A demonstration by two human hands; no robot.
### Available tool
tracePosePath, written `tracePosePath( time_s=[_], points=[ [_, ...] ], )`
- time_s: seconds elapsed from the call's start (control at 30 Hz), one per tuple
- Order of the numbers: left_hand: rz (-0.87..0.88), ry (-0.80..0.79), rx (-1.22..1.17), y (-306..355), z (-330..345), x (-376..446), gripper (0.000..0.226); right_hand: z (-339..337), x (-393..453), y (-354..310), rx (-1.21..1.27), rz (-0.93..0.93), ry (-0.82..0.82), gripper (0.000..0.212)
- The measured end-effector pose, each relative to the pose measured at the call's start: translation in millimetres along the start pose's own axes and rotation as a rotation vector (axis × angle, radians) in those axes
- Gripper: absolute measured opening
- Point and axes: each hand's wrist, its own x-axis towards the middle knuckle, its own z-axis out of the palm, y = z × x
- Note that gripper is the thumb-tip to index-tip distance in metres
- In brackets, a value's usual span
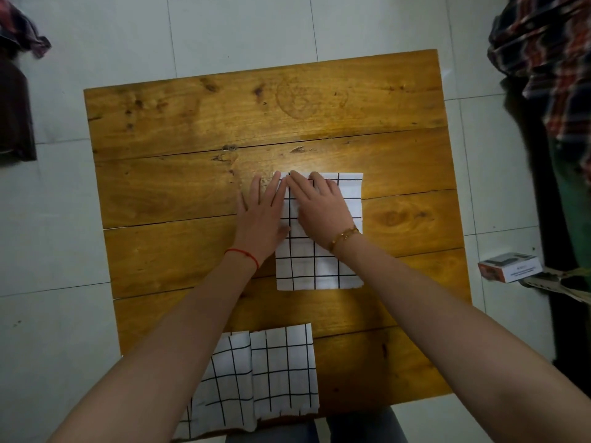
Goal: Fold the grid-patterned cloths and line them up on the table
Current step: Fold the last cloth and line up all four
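cloth in a black-on-white grid, the folded cloth [319,251], lies flat as a tall rectangle a little right of the frame's centre on the wooden surface [192,187]. both hands rest at its upper left corner: the left hand [262,215] lies flat with fingers straight and slightly spread, partly on the bare wood and partly over the cloth's left edge, while the right hand [319,209] lies palm down on the cloth with fingers straight and close together, its fingertips meeting those of the left near the top edge. neither hand pinches anything. a red thread [246,254] circles the left wrist and a gold-coloured bracelet [345,237] the right. a second grid cloth [271,378] sits at the lower middle of the frame, loosely laid in overlapping layers, its near end hanging over the surface's near edge. at the right edge of the frame a small box [510,266], white with orange ends, rests on the tiled floor [243,30]; it is closed, and the print on it is too small to read. plaid fabric [550,59] hangs at the upper right, and another dark checked piece [22,30] shows at the upper left.
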Motion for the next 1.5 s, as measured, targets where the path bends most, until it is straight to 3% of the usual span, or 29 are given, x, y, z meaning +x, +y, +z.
tracePosePath(
  time_s=[0.33, 0.6, 0.67, 0.83, 1.5],
  points=[
    [0.013, -0.028, 0.023, -1.7, -0.4, 0.6, 0.091, 0.6, -13.2, 24.8, -0.083, 0.141, -0.085, 0.056],
    [0.019, -0.019, 0.014, -1.7, 0.6, 0.8, 0.092, -7.9, -43.8, 62.0, -0.069, 0.319, -0.014, 0.053],
    [0.012, -0.013, 0.020, -0.5, 1.0, 0.0, 0.091, -11.2, -39.5, 55.7, -0.039, 0.307, 0.014, 0.052],
    [0.011, 0.078, 0.037, 0.7, 11.1, -11.2, 0.082, -9.6, -23.9, 26.5, -0.011, 0.072, -0.054, 0.049],
    [0.073, 0.194, -0.048, 12.9, 84.0, -150.4, 0.056, -1.0, -26.9, 15.0, 0.023, 0.117, -0.184, 0.054]
  ],
)
